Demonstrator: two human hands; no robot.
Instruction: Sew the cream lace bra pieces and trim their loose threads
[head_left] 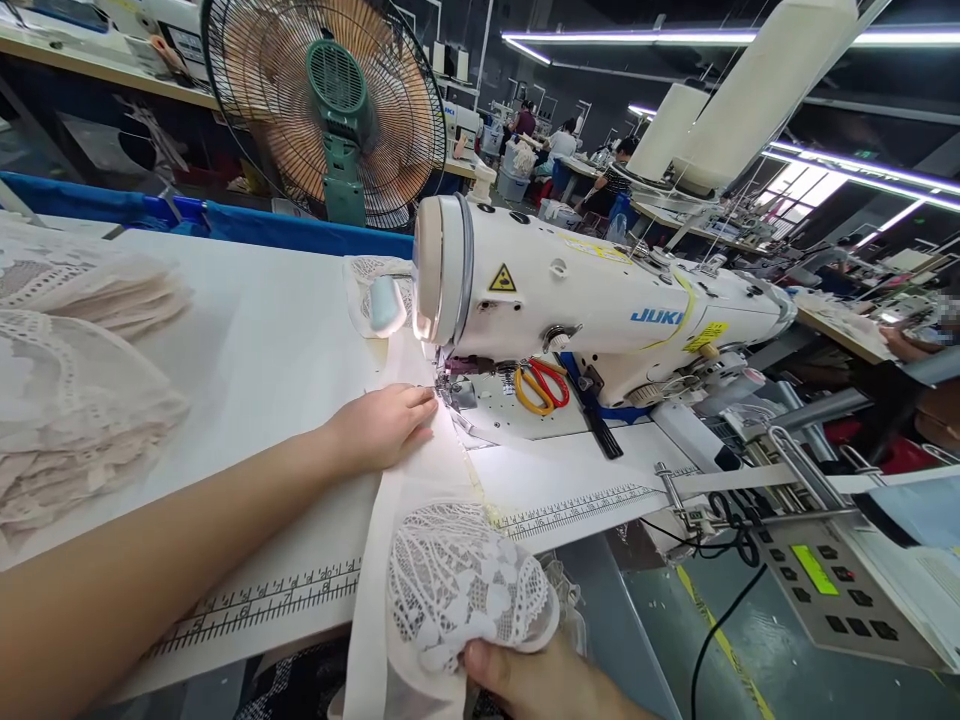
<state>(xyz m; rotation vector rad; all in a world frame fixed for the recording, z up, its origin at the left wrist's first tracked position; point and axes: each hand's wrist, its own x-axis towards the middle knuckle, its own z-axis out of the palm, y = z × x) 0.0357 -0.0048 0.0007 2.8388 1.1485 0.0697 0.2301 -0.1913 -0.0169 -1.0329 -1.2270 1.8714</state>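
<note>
A white sewing machine (510, 270) stands over the pale lace bra piece (472, 580), whose white band runs under the needle area. My left hand (386, 425) lies flat on the band, fingers stretched towards the presser foot (446, 385). At the near table edge my right hand (540, 680) pinches the rim of the lace cup, thumb on top; its other fingers are hidden beneath. Behind the needle, another lace part lies under a pale blue-white pad (388, 303).
Stacked lace pieces (82, 400) lie at the left. Scissors (541, 387) with red and yellow handles and a black-handled tool (600, 425) rest by the machine. A fan (330, 100) stands behind the table. A control panel (840, 590) and metal feeder (757, 480) are at right.
</note>
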